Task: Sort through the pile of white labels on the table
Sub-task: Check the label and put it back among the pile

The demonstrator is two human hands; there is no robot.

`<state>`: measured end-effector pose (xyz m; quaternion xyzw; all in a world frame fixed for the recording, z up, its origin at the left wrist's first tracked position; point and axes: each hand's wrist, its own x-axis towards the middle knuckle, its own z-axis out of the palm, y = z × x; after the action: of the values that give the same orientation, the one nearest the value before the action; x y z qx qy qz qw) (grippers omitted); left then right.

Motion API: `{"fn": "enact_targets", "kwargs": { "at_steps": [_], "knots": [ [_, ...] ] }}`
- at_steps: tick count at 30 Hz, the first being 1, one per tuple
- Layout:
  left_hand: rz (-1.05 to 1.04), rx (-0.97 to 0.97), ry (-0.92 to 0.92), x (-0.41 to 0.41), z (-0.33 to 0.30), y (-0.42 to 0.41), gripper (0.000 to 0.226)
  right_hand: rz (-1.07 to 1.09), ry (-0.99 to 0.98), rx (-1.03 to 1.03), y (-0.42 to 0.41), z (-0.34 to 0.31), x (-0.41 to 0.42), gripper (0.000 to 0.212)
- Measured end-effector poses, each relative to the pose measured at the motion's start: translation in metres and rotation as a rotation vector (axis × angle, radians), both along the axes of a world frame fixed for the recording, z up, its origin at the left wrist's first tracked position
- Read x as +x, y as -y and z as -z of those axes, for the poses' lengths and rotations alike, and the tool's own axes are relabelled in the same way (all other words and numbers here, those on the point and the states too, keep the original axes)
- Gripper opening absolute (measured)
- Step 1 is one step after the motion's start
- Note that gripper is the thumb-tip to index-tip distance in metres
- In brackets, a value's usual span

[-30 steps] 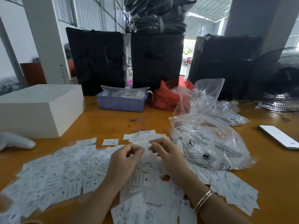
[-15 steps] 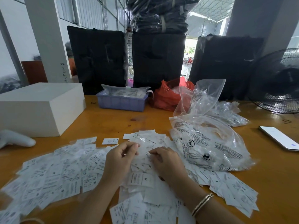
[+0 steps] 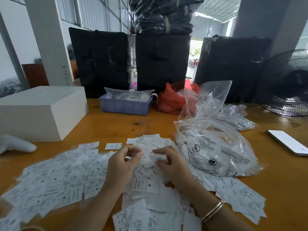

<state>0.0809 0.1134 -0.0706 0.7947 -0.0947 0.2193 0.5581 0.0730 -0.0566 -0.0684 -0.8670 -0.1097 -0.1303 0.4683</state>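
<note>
Your left hand (image 3: pixel 121 165) curls over the labels (image 3: pixel 55 182), grip unclear; your right hand (image 3: pixel 173 162) pinches some, on the desk (image 3: pixel 275 177).

Warehouse: wrapped black bales (image 3: pixel 163 64), metal roof (image 3: pixel 215 12).

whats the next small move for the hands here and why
Probably lift one label clear of the pile of white labels: the left hand and right hand meet over its far middle, fingers curled among loose labels, seemingly separating one.
</note>
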Motion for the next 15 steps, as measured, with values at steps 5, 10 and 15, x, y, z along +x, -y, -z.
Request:
{"fn": "enact_targets", "kwargs": {
  "at_steps": [5,10,15],
  "knots": [
    [0.043,0.117,-0.002,-0.0024,0.0003,0.0023,0.011,-0.044,-0.100,0.454,0.0047,-0.0037,-0.0013,0.048],
    [0.084,0.142,0.007,-0.0029,-0.0008,0.0014,0.012,-0.133,-0.099,0.438,-0.0029,-0.0019,-0.0052,0.055],
    [0.154,0.107,0.030,-0.0055,-0.0028,0.0039,0.029,-0.137,-0.085,0.431,-0.0005,-0.0009,-0.0057,0.074]
  ]
}}
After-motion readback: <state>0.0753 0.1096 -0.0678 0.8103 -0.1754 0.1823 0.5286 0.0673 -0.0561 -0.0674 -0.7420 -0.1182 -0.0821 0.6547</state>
